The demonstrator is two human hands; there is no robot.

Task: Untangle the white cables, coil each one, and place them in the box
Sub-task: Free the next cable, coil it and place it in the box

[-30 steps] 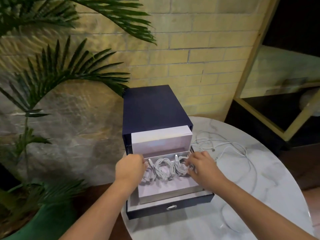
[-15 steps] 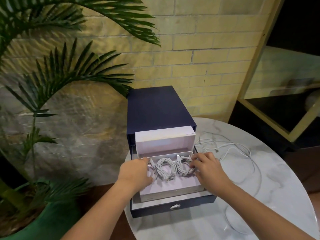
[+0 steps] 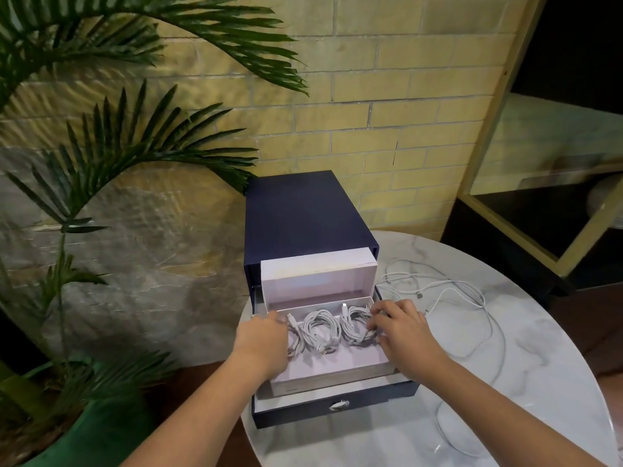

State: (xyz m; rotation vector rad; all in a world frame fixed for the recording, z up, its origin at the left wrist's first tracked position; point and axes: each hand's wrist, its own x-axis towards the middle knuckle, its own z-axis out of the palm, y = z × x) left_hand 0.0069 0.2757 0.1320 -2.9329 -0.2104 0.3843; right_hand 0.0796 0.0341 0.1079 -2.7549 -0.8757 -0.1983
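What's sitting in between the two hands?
Coiled white cables lie in the white box between the left hand and right hand, seen in the head view.

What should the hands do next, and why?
Probably the right hand should leave the coils and reach for the loose cables on the table: three coils already lie in the box, while those are still uncoiled.
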